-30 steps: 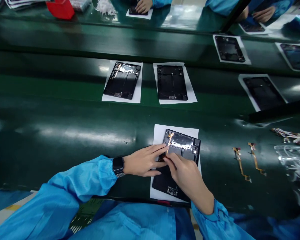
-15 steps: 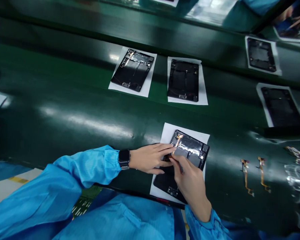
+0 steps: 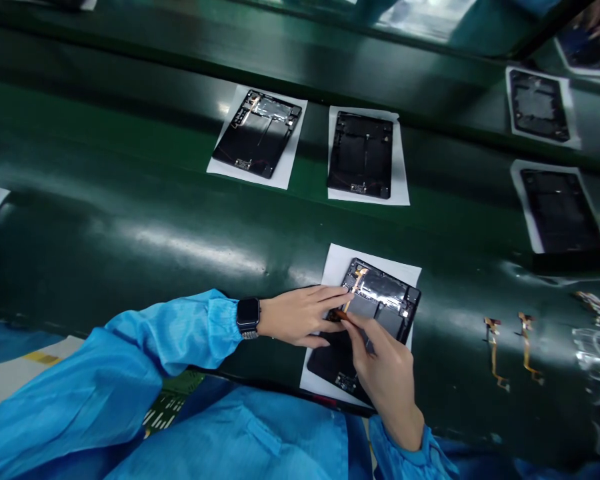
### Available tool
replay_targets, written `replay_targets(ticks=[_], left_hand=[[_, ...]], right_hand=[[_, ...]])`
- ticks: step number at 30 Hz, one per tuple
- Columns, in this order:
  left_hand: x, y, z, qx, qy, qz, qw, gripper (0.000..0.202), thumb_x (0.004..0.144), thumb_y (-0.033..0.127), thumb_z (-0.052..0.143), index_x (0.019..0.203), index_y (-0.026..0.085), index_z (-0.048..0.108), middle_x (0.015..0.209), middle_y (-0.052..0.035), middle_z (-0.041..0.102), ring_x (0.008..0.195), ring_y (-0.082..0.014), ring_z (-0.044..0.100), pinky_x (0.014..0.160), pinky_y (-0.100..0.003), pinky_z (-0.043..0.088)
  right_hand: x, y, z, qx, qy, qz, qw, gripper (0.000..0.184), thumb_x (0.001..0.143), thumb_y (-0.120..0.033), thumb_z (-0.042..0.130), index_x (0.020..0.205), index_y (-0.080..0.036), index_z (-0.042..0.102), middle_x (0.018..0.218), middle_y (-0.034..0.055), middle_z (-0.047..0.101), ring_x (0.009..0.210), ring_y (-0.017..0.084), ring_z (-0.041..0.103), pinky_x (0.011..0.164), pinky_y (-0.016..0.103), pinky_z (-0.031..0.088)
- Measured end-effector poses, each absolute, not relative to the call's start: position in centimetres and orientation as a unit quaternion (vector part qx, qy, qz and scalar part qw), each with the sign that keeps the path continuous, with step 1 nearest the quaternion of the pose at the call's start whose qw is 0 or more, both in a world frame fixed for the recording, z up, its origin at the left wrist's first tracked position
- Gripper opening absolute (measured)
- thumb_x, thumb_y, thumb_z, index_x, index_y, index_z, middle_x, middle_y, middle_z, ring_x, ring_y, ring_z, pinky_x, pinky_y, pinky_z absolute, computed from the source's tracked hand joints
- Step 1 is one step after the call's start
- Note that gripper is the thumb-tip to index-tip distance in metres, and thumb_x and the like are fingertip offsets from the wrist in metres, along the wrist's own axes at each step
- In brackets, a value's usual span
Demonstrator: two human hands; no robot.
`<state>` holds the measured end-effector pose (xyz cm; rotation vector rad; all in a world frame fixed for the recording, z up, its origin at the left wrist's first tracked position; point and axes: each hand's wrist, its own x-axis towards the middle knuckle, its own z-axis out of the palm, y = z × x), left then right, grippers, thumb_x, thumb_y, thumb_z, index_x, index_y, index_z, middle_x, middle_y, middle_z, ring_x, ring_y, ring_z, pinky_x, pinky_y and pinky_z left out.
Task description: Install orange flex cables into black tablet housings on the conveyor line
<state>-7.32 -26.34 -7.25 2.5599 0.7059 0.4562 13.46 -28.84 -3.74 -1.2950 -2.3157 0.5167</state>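
1. Thumb and forefinger of the right hand [image 3: 383,363] make a narrow pinch on an orange-brown piece [image 3: 339,315], over a black tablet housing [image 3: 363,308].
2. Fingers of the left hand [image 3: 300,317] spread over the housing's left side, one near the pinch; they appear to steady rather than grip.
3. That housing lies slightly askew on a white sheet [image 3: 335,265] at the bench's near edge, a gold strip [image 3: 357,283] along its upper left.
4. Risks, as I judge them: a sharp sideways tug could crease the piece; crowding left fingers could knock it out of line; uneven pressure could slide the housing on its loose paper.
5. Counts: one housing under the hands; two beyond it [image 3: 257,133] [image 3: 363,157]; two farther right [image 3: 539,105] [image 3: 563,208]; each on its own sheet.
6. Two loose flex strips [image 3: 493,353] [image 3: 527,350] lie side by side on the green bench [image 3: 180,220]; the clear plastic scraps [image 3: 597,353] are too tangled to count.
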Motion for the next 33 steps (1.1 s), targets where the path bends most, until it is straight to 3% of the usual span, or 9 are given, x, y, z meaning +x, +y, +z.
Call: replay_targets(ticks=[12, 19, 27, 33], left_hand=[[-7.2, -26.3, -7.1, 0.932, 0.252, 0.153, 0.212, 0.040, 0.093, 0.040, 0.056, 0.119, 0.012, 0.064, 0.152, -0.0190, 0.033, 0.147, -0.0314, 0.020, 0.119, -0.046, 0.026], [-7.3, -26.5, -7.4, 0.926, 0.247, 0.181, 0.222, 0.046, 0.091, 0.037, 0.059, 0.130, 0.013, 0.057, 0.154, -0.0191, 0.029, 0.146, -0.0335, 0.021, 0.118, -0.048, 0.026], [-7.3, -26.4, -7.3, 0.925, 0.254, 0.175, 0.221, 0.044, 0.091, 0.039, 0.060, 0.128, 0.015, 0.059, 0.153, -0.0165, 0.031, 0.146, -0.0320, 0.022, 0.118, -0.046, 0.027], [-7.2, -26.4, -7.2, 0.928, 0.255, 0.165, 0.217, 0.042, 0.092, 0.040, 0.059, 0.123, 0.013, 0.062, 0.153, -0.0187, 0.032, 0.145, -0.0330, 0.023, 0.118, -0.046, 0.026]], right_hand=[[11.9, -27.6, -3.0, -0.437, -0.886, 0.117, 0.097, 0.018, 0.097, -0.013, 0.041, 0.097, -0.016, 0.059, 0.079, 0.0072, 0.067, 0.064, 0.020, 0.064, 0.052, 0.028, 0.042], [13.3, -27.9, -2.1, -0.458, -0.871, 0.129, 0.120, 0.016, 0.099, -0.021, 0.044, 0.100, -0.018, 0.059, 0.081, 0.0058, 0.069, 0.064, 0.018, 0.065, 0.054, 0.026, 0.045], [12.6, -27.8, -2.8, -0.460, -0.879, 0.091, 0.083, 0.017, 0.098, -0.016, 0.042, 0.092, -0.017, 0.059, 0.077, 0.0062, 0.067, 0.057, 0.018, 0.061, 0.048, 0.027, 0.038], [11.9, -28.3, -3.3, -0.454, -0.876, 0.123, 0.109, 0.020, 0.097, -0.013, 0.039, 0.098, -0.016, 0.059, 0.079, 0.0074, 0.067, 0.064, 0.019, 0.064, 0.054, 0.027, 0.043]])
